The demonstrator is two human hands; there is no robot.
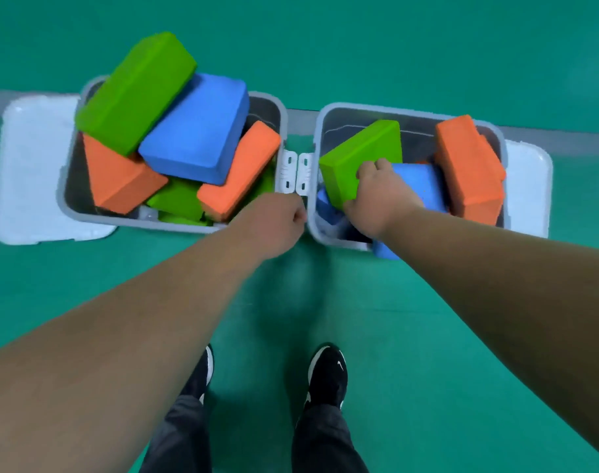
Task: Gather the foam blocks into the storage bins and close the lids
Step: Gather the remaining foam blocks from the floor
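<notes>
The right grip [381, 196] clasps the near edge of a green block [359, 148] inside the right bin [410, 114]. The left grip [274, 227] is curled just to its left, by the bins' meeting rims; whether it holds anything I cannot tell. The block lies tilted, broad face up, and its long axis seems to run from the grip away toward the bin's far wall.

Two risks:
- **Blue block:** just beneath the right wrist, a blue block [385, 250] overhangs the near rim and could be knocked out.
- **Left bin:** well left of the grip, the left bin [175, 227] is heaped above its rim, so its lid [35, 165] may not seat.
</notes>
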